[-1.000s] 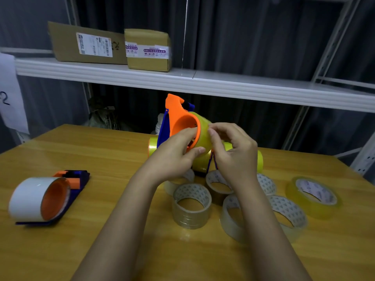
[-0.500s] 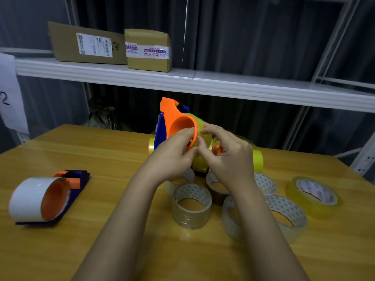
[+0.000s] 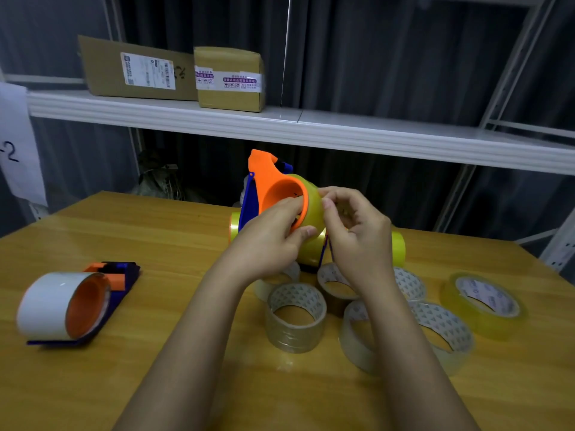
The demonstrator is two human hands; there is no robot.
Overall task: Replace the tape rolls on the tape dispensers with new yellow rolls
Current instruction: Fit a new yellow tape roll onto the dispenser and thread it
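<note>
Both hands raised above table (image 3: 93, 384). Left hand (image 3: 267, 244) grips orange-and-blue dispenser (image 3: 270, 188) at its hub, thumb curled on the rim. Right hand (image 3: 357, 231) pinches yellow roll (image 3: 314, 206) seated on that hub, seemingly picking at the tape end; roll axis points toward the left hand.

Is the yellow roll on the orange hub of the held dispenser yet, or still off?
On: the yellow tape roll rings the orange hub of the blue-and-orange dispenser. Whether fully seated, cannot tell.

Glossy yellow tape (image 3: 314, 209), matt orange plastic dispenser (image 3: 273, 188), varnished wood table (image 3: 124, 231).
</note>
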